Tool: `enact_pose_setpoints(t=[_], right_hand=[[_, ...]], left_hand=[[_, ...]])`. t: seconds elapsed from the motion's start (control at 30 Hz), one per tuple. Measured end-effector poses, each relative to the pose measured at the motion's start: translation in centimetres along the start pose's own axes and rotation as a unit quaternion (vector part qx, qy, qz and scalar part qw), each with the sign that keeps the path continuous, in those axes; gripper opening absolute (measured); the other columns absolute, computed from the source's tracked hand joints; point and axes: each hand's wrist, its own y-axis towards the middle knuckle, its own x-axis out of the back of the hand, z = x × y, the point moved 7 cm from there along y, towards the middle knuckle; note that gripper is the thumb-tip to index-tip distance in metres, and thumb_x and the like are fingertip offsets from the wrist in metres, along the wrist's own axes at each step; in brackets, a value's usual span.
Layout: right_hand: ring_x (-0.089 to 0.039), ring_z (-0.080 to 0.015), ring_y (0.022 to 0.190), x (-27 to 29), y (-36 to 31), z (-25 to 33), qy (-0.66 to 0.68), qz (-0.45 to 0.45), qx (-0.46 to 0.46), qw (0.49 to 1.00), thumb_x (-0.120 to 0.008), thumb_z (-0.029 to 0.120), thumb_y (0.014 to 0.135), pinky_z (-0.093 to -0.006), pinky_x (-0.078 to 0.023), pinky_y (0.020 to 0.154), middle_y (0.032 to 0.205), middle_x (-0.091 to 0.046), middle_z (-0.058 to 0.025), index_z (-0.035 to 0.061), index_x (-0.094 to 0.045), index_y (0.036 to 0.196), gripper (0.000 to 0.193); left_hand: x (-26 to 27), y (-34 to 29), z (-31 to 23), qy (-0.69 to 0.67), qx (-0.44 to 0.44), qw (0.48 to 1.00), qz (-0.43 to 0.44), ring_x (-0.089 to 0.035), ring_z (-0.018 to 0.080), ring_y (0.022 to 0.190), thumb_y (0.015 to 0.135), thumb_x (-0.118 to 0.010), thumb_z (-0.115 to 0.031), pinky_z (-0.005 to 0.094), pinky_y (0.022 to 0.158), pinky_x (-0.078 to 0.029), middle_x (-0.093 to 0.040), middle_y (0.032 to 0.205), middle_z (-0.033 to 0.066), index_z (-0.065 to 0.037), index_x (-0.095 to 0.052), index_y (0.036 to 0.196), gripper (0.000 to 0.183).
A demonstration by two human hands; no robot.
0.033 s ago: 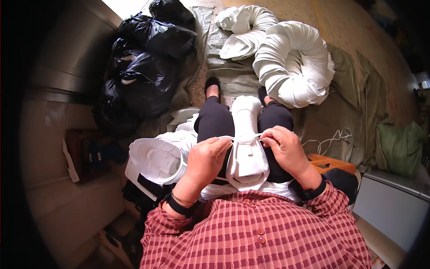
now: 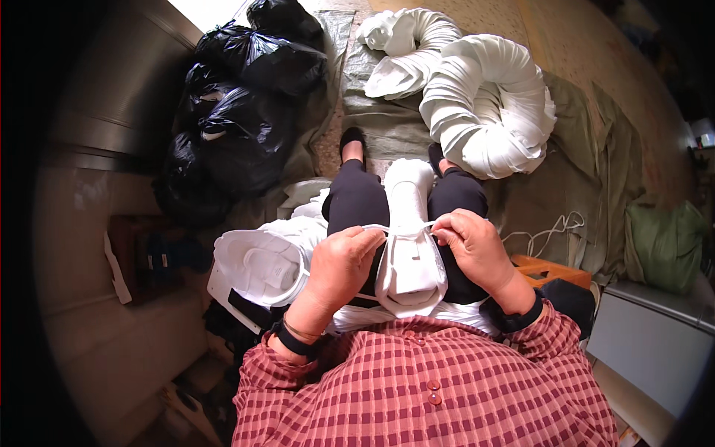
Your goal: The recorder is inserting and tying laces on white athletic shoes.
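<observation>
Left hand (image 2: 346,261), right hand (image 2: 469,238) — each pinched closed on the cord (image 2: 427,225), the white bundle (image 2: 410,272) between the thighs (image 2: 357,200) — and an uneven tug could drag it sideways or slip the cord.

Left hand (image 2: 341,264), right hand (image 2: 474,248) apart, backs up, both pinching; forearms (image 2: 304,316) angled inward.
</observation>
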Motion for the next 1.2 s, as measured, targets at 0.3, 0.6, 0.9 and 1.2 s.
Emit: enact_pose_setpoints(t=[0.3, 0.6, 0.9, 1.2], right_hand=[[-0.071, -0.0347, 0.084, -0.4, -0.1, 1.6, -0.093, -0.028, 0.089, 0.991, -0.074, 0.0, 0.094, -0.042, -0.057, 0.075, 0.091, -0.071, -0.0155, -0.0005, -0.072, 0.102, 0.007], [-0.072, -0.0404, 0.099, -1.5, -3.3, 3.3, -0.148, -0.067, -0.071, 0.984, -0.08, 0.015, 0.093, -0.0465, -0.059, 0.087, 0.111, -0.073, -0.0224, -0.0042, -0.066, 0.127, 0.041], [-0.069, -0.0422, 0.096, -1.8, -2.6, 1.1, -0.158, -0.069, -0.099, 0.98, -0.069, 0.005, 0.094, -0.0506, -0.057, 0.087, 0.104, -0.071, -0.0197, -0.0001, -0.071, 0.119, 0.026], [-0.072, -0.0394, 0.094, -1.8, -2.7, 3.6, -0.153, -0.113, 0.014, 0.982, -0.064, -0.004, 0.091, -0.0472, -0.059, 0.083, 0.102, -0.072, -0.0176, 0.0032, -0.068, 0.113, 0.024]], left_hand=[[0.2, 3.3, -0.6, 0.04, -0.065, 0.983, 0.164, -0.074, 0.0354, 0.087, 0.093, -0.069, -0.009, 0.0452, 0.076, -0.06, -0.072, 0.09, 0.0125, -0.006, -0.078, 0.1, 0.012], [0.2, 2.3, -0.7, -0.021, 0.049, 0.996, 0.072, -0.073, 0.0373, 0.084, 0.093, -0.08, -0.014, 0.0455, 0.074, -0.058, -0.071, 0.093, 0.0171, -0.002, -0.071, 0.109, 0.022], [-1.8, 0.4, -0.6, -0.011, 0.088, 0.996, 0.024, -0.069, 0.0429, 0.086, 0.085, -0.071, 0.001, 0.0478, 0.075, -0.056, -0.069, 0.093, 0.0205, 0.0, -0.064, 0.096, 0.012], [-0.8, 0.9, -2.2, -0.068, 0.041, 0.997, 0.011, -0.072, 0.0405, 0.091, 0.088, -0.069, 0.0, 0.0472, 0.082, -0.058, -0.071, 0.098, 0.0171, -0.002, -0.07, 0.105, 0.017]])
